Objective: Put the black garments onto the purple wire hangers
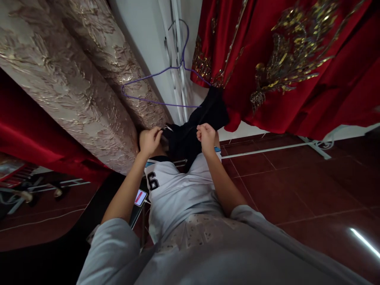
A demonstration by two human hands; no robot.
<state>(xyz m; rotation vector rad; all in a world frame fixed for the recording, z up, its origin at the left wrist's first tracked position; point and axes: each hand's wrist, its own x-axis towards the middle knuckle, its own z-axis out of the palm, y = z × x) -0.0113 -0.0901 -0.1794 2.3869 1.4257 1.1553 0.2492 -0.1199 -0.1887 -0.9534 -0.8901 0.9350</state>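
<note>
The fingers of the left hand [150, 141] and of the right hand [206, 136] are curled tight, each gripping an edge of a black garment [190, 132] held up between them, just below a purple wire hanger [166, 85]. The garment looks not yet on the hanger. A white jersey [175, 190] bearing a 6 lies under the forearms. Beyond hang gold brocade fabric [68, 75] and red embroidered cloth [297, 59]; below, a dark red tiled floor [297, 190], a phone [140, 197] and a white rail [267, 149].
</note>
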